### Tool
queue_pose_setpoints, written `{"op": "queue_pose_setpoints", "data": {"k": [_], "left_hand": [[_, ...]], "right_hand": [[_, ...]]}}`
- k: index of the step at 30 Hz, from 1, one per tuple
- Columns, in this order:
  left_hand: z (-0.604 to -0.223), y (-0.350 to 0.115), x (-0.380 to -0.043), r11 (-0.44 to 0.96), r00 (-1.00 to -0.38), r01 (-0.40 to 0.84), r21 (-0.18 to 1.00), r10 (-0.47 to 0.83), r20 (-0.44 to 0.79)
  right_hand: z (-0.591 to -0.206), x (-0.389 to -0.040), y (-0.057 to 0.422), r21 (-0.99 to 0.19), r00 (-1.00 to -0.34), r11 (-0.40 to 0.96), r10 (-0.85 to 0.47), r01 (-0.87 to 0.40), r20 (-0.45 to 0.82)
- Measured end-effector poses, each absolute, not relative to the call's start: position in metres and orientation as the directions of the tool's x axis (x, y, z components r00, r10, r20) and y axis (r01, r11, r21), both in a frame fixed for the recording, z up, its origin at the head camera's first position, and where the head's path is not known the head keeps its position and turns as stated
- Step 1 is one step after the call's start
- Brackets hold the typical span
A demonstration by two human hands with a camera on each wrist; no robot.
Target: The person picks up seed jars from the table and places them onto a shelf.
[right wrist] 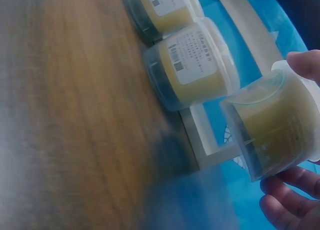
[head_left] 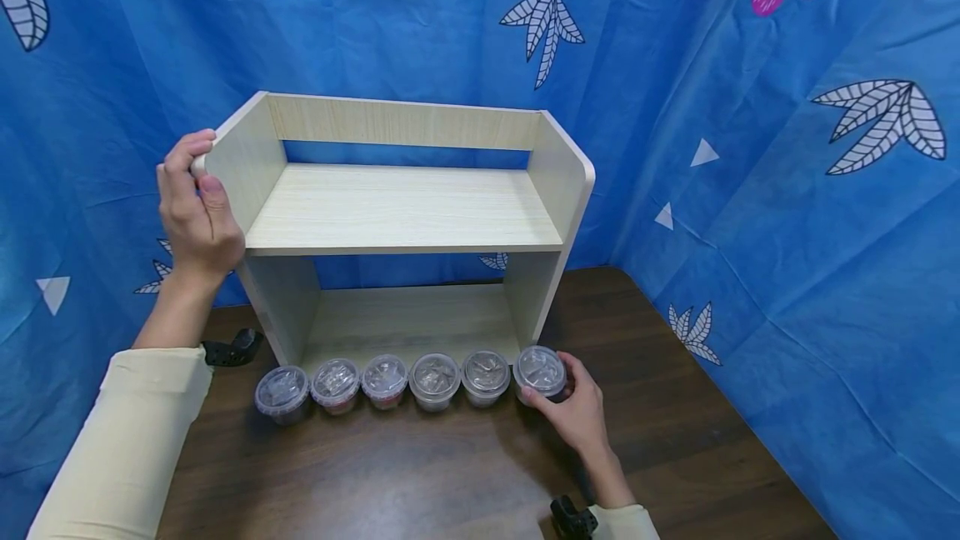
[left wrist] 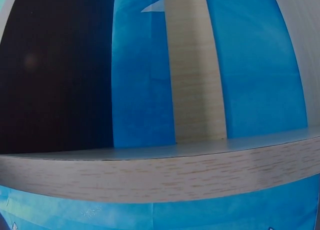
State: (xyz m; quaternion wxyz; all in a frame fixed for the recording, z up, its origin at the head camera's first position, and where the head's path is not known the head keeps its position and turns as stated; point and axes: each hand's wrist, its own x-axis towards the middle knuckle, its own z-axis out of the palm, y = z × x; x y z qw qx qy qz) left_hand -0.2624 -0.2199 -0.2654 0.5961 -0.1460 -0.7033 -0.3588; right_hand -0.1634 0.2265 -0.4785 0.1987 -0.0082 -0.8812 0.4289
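Note:
My left hand [head_left: 198,211] grips the upper front corner of the left side panel of a pale wooden two-tier shelf [head_left: 405,207], thumb inside and fingers around the outer edge. Between the thumb and fingers of my right hand [head_left: 579,419] is a clear plastic cup [head_left: 540,370] with a lid, the rightmost of a row. In the right wrist view this cup [right wrist: 277,125] has yellowish contents and leans at a different angle from the labelled cup [right wrist: 192,65] beside it. The left wrist view shows the shelf's pale board edge [left wrist: 160,177], with the left hand out of sight.
Several more lidded cups [head_left: 435,379] stand in a line along the shelf's front foot on the dark wooden table [head_left: 390,473]. Blue patterned curtain [head_left: 420,15] hangs behind the shelf and along the right side. The table's right edge [head_left: 720,382] runs beside the curtain.

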Motion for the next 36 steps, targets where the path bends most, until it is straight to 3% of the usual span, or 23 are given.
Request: {"op": "queue_pose_setpoints", "data": {"k": [36], "left_hand": [[-0.269, -0.223, -0.269, 0.689, -0.245, 0.64, 0.34, -0.237, 0.94]], "right_hand": [[-0.454, -0.162, 0.218, -0.796, -0.923, 0.573, 0.169, -0.193, 0.346]]}}
